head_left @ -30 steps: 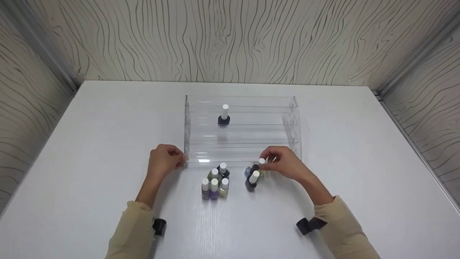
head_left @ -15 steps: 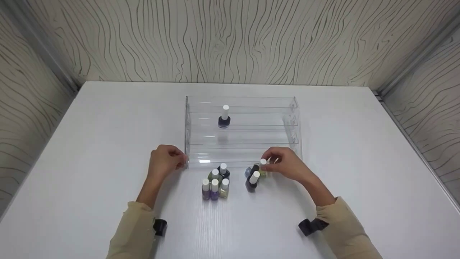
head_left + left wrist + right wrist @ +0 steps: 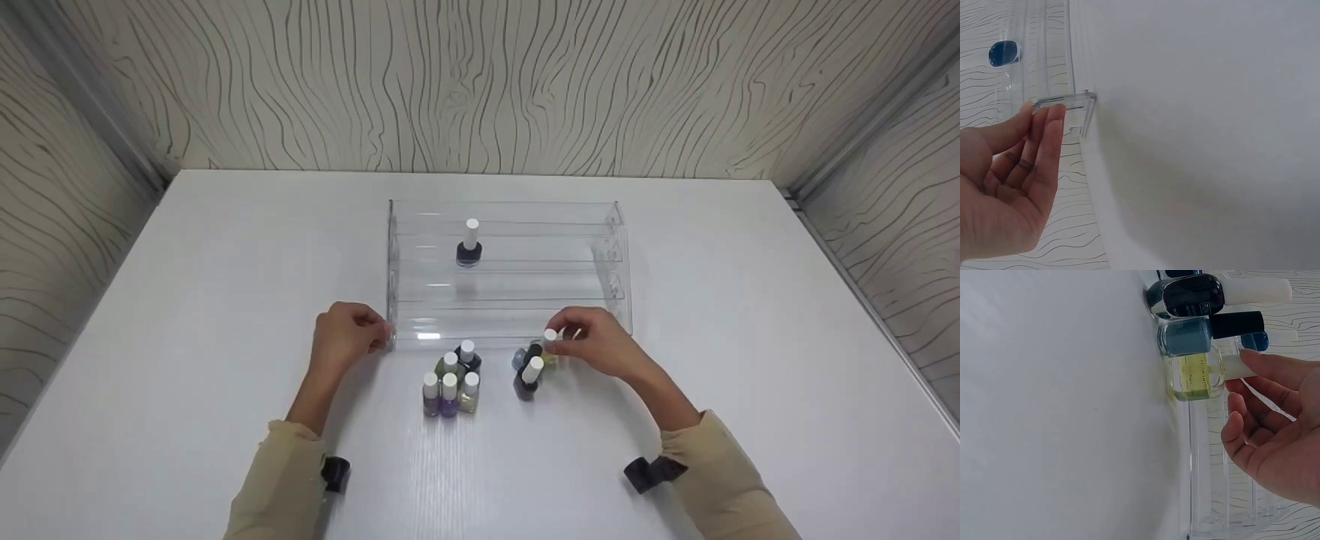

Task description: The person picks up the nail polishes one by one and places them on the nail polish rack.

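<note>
Hands pinch-tight on rack, bottle

Most bottles before the rack

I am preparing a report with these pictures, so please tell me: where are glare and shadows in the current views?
Head view: small bright glare on the front tier of the clear rack; left wrist view: broad, soft shadow on the white table; right wrist view: faint shadow low on the table, near the rack.

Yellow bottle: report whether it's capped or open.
Capped: the yellow bottle has its white cap on, with the right hand pinching that cap.
</note>
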The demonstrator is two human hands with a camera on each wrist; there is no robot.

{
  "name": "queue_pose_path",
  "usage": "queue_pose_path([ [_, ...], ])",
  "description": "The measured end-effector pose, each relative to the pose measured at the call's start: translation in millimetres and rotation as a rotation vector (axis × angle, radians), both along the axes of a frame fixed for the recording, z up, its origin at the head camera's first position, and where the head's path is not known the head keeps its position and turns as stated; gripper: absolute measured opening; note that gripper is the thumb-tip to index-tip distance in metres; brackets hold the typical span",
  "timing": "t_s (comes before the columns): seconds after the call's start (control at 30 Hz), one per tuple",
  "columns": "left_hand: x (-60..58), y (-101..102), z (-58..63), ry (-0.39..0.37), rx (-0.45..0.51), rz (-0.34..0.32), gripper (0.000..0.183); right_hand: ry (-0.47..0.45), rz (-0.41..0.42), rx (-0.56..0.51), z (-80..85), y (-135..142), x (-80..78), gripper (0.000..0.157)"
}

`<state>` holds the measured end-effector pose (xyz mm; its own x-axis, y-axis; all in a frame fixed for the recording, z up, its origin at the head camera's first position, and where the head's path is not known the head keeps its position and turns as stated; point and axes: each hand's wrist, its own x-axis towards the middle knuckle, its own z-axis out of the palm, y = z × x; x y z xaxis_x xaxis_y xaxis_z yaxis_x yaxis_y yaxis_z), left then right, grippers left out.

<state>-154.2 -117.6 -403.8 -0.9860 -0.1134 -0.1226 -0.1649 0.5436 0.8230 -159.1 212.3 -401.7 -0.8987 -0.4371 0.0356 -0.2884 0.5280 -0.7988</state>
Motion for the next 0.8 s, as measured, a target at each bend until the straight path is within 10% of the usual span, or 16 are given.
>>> queue_pose_path([
  [0.8,1.1,0,-0.3,0.008,0.018,0.004,0.008,0.012,-0.037,0.025,49.9,5,-12.2,0.020],
])
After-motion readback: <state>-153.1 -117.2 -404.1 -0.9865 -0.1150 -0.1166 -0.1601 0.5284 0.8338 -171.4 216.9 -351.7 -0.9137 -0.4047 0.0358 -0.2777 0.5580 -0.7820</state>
